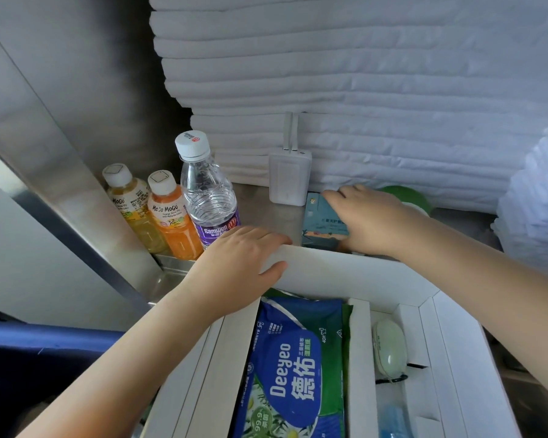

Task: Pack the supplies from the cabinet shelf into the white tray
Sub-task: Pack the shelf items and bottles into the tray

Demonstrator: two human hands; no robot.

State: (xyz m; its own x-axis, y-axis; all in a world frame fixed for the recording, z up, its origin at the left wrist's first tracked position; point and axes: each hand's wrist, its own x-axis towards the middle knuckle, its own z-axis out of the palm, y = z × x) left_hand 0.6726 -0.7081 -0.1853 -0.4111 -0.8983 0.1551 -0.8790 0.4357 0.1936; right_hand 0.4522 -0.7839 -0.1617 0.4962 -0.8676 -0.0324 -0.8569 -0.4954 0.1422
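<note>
The white tray point(345, 273) sits at the shelf's front edge, and my left hand point(238, 267) grips its far rim at the left corner. Inside it lie a blue-green Deeyeo wipes pack point(295, 368) and a pale green oval case point(389, 346) in a side compartment. On the shelf, my right hand point(370, 218) lies on a small blue box point(321, 224) with fingers curled around it. A green-lidded item point(415, 197) is mostly hidden behind that hand. A white power bank point(288, 178) stands upright against the linen.
A water bottle point(208, 191) and two Mogu Mogu juice bottles point(168, 213) point(133, 200) stand at the shelf's left by the steel cabinet wall point(60, 147). Stacked white folded linen point(345, 74) fills the back. More white cloth point(538, 191) bulges at the right.
</note>
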